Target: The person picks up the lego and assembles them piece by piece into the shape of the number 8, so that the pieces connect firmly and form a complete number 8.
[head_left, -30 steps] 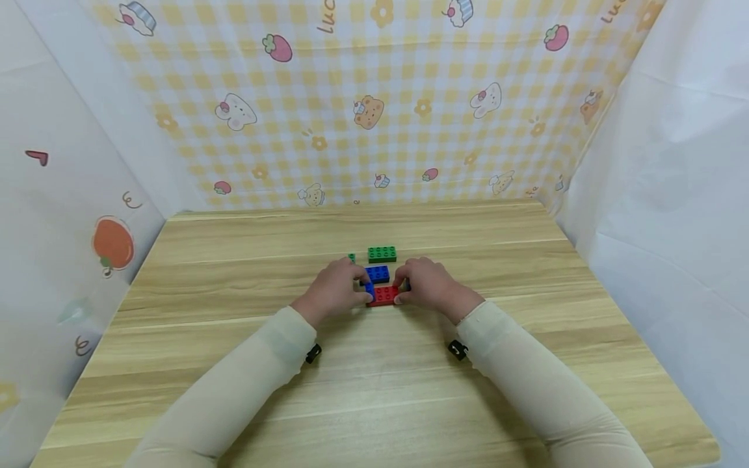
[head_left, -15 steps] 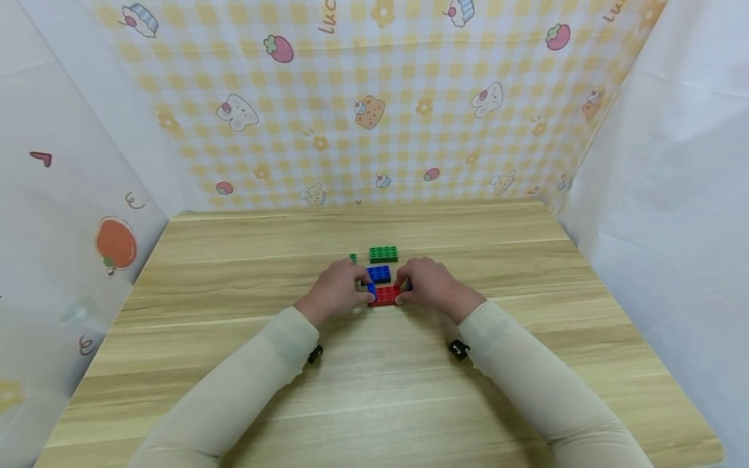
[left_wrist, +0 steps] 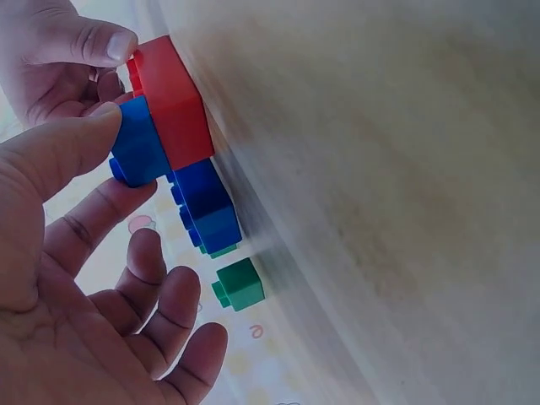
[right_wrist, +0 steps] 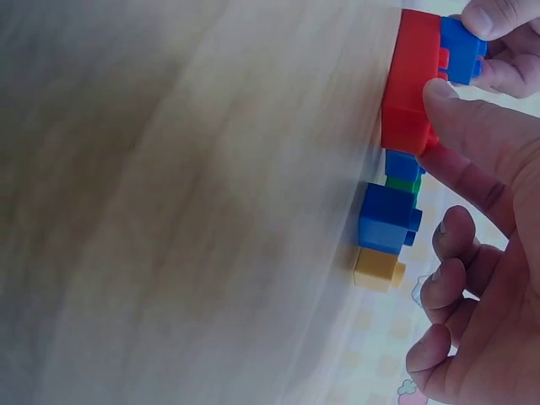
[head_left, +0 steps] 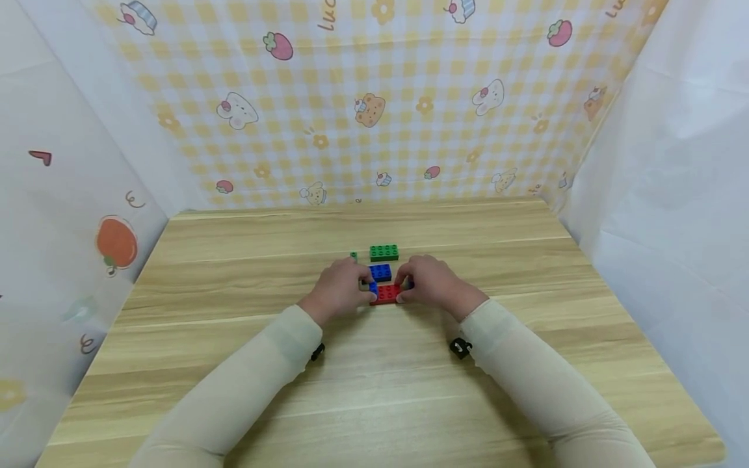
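My left hand pinches a small blue toy brick between thumb and forefinger. That brick sits on the studs at the left end of a longer red brick, which lies on the wooden table. At the red brick's other end, my right hand grips it with thumb and forefinger, seen close up in the right wrist view. The other fingers of both hands are loosely bent and hold nothing. Part of the small blue brick is hidden behind the left fingers in the head view.
Just behind the red brick lies a longer blue brick, with a green brick farther back. A small green brick is beyond the left hand. Near the right fingers stand another blue brick and a small yellow brick.
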The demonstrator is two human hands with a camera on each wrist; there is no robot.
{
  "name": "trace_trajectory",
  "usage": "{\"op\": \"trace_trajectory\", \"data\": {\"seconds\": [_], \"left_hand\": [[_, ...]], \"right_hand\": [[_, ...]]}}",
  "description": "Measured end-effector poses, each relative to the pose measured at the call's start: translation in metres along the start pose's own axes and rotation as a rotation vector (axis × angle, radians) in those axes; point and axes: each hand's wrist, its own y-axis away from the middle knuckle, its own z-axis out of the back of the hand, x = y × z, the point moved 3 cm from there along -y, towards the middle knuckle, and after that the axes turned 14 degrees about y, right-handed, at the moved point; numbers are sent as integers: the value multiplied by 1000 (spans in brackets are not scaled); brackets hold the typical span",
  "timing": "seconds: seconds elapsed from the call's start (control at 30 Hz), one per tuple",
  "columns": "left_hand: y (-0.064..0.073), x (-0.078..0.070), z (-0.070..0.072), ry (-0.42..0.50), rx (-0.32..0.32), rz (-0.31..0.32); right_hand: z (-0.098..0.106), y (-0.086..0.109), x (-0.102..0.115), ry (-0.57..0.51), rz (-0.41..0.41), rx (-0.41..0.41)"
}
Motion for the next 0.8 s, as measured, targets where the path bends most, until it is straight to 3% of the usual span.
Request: {"op": "trace_trajectory", "data": {"seconds": [0.3,0.8], "left_hand": [[1,-1,1,3,3,5],[5,-1,2,21,-5,-31]], "right_hand": [[10,6,-20,-120,-74,-7],[4,5,-33,-137,-111,14]]}}
